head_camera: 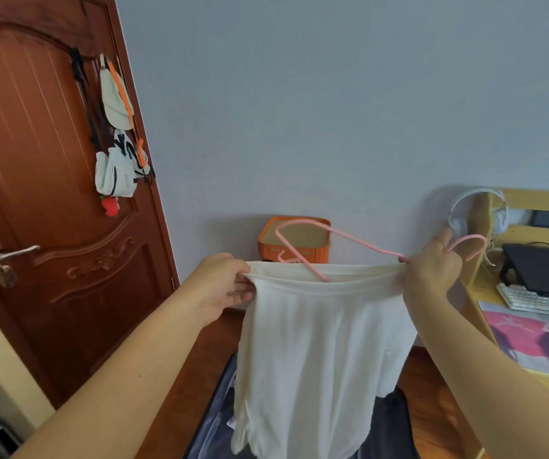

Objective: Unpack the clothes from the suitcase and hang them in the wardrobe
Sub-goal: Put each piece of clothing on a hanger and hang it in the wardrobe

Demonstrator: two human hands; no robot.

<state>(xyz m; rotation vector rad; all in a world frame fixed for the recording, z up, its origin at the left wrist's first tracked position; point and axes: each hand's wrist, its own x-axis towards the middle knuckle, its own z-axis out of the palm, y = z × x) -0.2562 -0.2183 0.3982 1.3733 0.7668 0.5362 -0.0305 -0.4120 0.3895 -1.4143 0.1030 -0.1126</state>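
A cream-white garment [316,352] hangs stretched between my two hands in the middle of the view. My left hand [223,286] pinches the left end of its top edge. My right hand [432,270] grips the right end of that edge together with a pink hanger [332,231]. The hanger's hook sticks out to the right of my thumb, and one of its arms dips into the garment's opening. Below the garment lies the dark open suitcase [213,422] on the floor, mostly hidden by the cloth. No wardrobe is in view.
A brown wooden door [34,226] with bags hung on it stands at the left. An orange box [294,241] sits on the floor by the wall. At the right is a yellow desk [485,293] with headphones [478,210], a keyboard and a laptop.
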